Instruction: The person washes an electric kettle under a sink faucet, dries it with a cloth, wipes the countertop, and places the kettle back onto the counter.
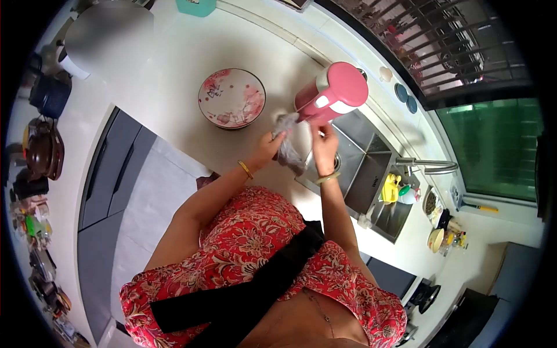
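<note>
My left hand (pixel 268 148) is closed on a crumpled grey cloth (pixel 288 152), which hangs over the counter beside the sink. Between my hands is a pale, rounded, dish-like thing (pixel 301 139), partly covered by the cloth. My right hand (pixel 325 146) has its fingers bent together at that thing's right side, just below a pink electric kettle (pixel 347 84). What the fingertips hold is too small to make out. To the left of the kettle, a round plate (pixel 233 98) with pink flower patterns and a dark rim lies on the counter.
A steel double sink (pixel 369 174) with a faucet (pixel 428 166) lies to the right. Yellow and green items (pixel 391 188) stand by it. A teal container (pixel 196 7) is at the back. Pots (pixel 51 95) and other goods line the far left counter.
</note>
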Demonstrator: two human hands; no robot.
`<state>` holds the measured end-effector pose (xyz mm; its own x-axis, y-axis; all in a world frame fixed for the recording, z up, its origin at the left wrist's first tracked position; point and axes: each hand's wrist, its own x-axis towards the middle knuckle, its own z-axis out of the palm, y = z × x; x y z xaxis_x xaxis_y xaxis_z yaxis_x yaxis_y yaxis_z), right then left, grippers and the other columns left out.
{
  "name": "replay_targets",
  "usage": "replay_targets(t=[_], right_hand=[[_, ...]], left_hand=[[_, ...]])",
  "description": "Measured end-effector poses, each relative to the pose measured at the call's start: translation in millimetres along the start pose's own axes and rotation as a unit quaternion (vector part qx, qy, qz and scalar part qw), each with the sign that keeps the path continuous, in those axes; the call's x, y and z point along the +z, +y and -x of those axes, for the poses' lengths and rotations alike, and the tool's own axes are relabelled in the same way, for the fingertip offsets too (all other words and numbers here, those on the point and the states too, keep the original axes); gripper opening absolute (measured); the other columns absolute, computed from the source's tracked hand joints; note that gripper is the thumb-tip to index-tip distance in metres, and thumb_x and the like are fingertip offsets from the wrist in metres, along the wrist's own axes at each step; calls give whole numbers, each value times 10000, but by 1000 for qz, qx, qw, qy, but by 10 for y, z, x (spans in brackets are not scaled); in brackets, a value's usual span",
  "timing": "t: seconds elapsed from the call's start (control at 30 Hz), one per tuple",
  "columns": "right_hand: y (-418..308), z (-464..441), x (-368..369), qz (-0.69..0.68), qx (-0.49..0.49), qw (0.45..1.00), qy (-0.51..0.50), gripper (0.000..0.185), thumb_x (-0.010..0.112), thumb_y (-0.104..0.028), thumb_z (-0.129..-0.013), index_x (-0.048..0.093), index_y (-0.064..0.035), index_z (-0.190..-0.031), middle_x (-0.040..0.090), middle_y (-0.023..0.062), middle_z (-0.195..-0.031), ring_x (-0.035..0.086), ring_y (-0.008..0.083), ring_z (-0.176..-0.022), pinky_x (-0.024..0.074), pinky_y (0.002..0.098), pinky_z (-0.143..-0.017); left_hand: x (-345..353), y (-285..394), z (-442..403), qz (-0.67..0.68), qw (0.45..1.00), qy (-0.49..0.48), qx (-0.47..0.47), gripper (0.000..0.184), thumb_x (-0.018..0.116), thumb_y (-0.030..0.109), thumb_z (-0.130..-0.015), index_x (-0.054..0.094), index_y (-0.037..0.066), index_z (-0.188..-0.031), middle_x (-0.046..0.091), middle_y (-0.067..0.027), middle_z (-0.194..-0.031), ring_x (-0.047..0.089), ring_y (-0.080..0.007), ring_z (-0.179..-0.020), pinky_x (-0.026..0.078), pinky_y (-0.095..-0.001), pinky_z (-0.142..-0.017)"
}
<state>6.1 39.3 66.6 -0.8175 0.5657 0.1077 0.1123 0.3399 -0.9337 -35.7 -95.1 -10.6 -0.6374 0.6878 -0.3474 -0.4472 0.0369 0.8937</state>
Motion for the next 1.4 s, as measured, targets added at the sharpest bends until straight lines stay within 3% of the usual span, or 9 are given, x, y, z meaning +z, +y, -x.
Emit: replay_targets(t=[0.1,0.17,0.2,0.3,0.4,0.57,0.73,1.07,1.4], right_hand=[[83,-314,-37,-144,23,988,46,271,553,-265,-792,543,-4,-867,553,30,-766,486,86,-664,372,214,-592],[-28,-419,-16,-135,74,987,41,301,553,-297,-788,544,-4,-855,548,24,-748,483,84,-659,369,214,-594],[-70,-462,-11,-128,125,983,39,331,553,-329,-783,545,-4,-842,542,18,-729,480,82,-655,367,213,-595],[-85,-543,37,-79,126,987,55,363,554,-357,-774,547,1,-828,531,21,-679,473,89,-618,367,216,-565],[31,-608,37,29,78,994,66,371,555,-333,-771,553,37,-794,544,46,-662,479,106,-592,383,237,-544],[-107,-495,-33,81,49,993,77,350,582,-296,-735,549,52,-736,567,106,-650,512,150,-591,416,282,-568],[-182,-408,-121,274,23,958,77,490,441,-390,-790,491,98,-792,553,256,-696,548,387,-690,422,398,-622],[-119,-456,-194,342,19,939,29,521,446,-421,-788,507,81,-661,538,249,-607,547,377,-613,427,417,-572],[-120,-507,-270,344,52,938,0,551,440,-494,-769,523,46,-692,534,149,-534,561,286,-554,432,360,-544]], left_hand=[[-19,-94,-261,32,973,140,181,411,438,303,-846,421,12,-1135,519,-66,-903,476,-135,-807,387,-279,-726],[31,52,-455,-89,879,354,307,360,393,315,-861,505,-2,-989,532,-115,-940,488,-216,-892,355,-327,-808],[-89,161,-507,-142,924,220,277,496,360,344,-858,388,-90,-1097,480,-227,-1015,458,-330,-973,336,-399,-842],[-33,364,-900,-263,916,173,248,487,361,333,-851,364,-96,-1084,462,-262,-1028,452,-380,-959,343,-413,-830],[179,574,-1059,-131,950,173,224,403,408,321,-825,417,-39,-1005,498,-260,-961,482,-410,-879,378,-422,-769],[195,646,-1019,-160,937,183,249,303,482,239,-796,444,11,-992,537,-210,-903,508,-388,-830,403,-404,-724],[390,653,-720,-205,926,90,304,270,413,238,-835,501,-16,-859,538,-201,-837,518,-353,-783,402,-404,-691],[474,297,-874,-40,981,-31,186,399,297,295,-894,534,-25,-912,567,-118,-849,524,-188,-792,397,-294,-742],[268,-93,-942,-27,982,41,181,255,398,254,-867,496,20,-894,487,-6,-746,423,-88,-690,372,-249,-621]])
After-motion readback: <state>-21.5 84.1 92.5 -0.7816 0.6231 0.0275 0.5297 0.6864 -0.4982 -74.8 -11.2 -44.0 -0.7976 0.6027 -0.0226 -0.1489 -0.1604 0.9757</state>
